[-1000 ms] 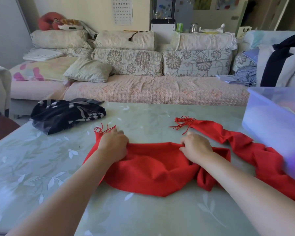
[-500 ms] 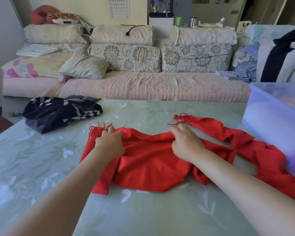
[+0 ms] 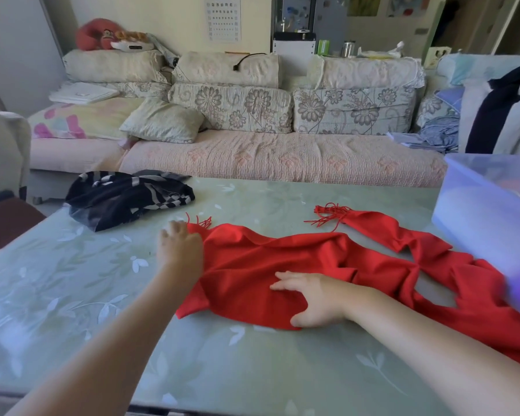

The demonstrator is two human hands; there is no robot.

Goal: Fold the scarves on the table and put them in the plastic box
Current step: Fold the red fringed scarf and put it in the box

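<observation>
Behind the pale green table (image 3: 252, 370) runs a long sofa (image 3: 282, 157) piled with flowered cushions, and our work lies in front of it. We have the red scarf (image 3: 282, 262) spread crosswise before us. Its middle is broad and fairly flat, and its right stretch is bunched and twisted near the plastic box (image 3: 478, 226). That box stands at the table's right edge, handy for when the folding is done.

Our right hand (image 3: 315, 298) lies flat on the cloth, fingers straight and spread, thumb at the near hem. We judge that it pins and smooths the panel so the fabric does not slide on the glossy top. Our left hand (image 3: 179, 250) is at the scarf's fringed left end, likely to square that corner.

Its fingers point away from us and are blurred, so we cannot tell whether they pinch the edge or only touch it. A black-and-white scarf (image 3: 126, 199) waits in a heap at the far left, apart from the red one. The box is cut off by the frame and cloudy, so its contents escape us. The red scarf's near-right end passes behind our right forearm and out of view.
</observation>
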